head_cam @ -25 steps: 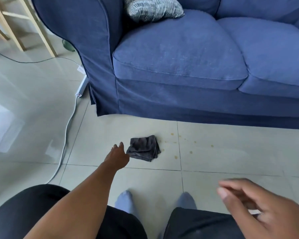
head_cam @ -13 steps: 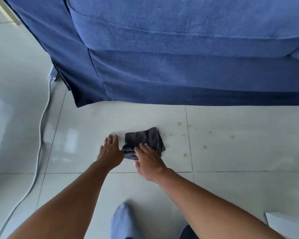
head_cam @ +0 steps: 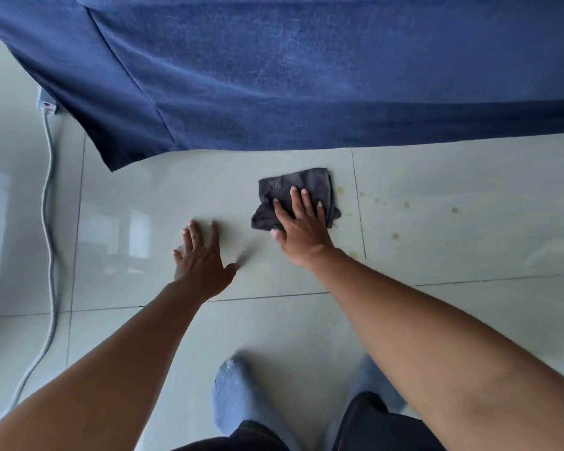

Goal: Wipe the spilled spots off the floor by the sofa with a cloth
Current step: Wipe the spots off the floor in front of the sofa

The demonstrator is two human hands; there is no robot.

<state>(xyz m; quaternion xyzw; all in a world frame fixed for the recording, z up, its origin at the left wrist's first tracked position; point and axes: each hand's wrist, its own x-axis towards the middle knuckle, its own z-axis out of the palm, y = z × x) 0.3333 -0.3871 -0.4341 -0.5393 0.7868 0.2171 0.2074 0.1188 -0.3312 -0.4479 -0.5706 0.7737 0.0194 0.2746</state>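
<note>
A dark grey cloth lies crumpled on the pale tiled floor just in front of the blue sofa. My right hand lies flat on the cloth's near half, fingers spread and pressing it down. My left hand rests flat on the bare tile to the left of the cloth, fingers apart, holding nothing. Several small yellowish spilled spots dot the floor right of the cloth, one spot right at the cloth's right edge and another spot nearer to me.
A grey cable runs along the floor at the left from a white power strip by the sofa's corner. My feet in blue socks stand at the bottom centre.
My view has dropped closer to the floor. My right hand came onto the cloth and now presses it flat, shifted right towards the spots. My left hand has come off the cloth onto bare tile.
</note>
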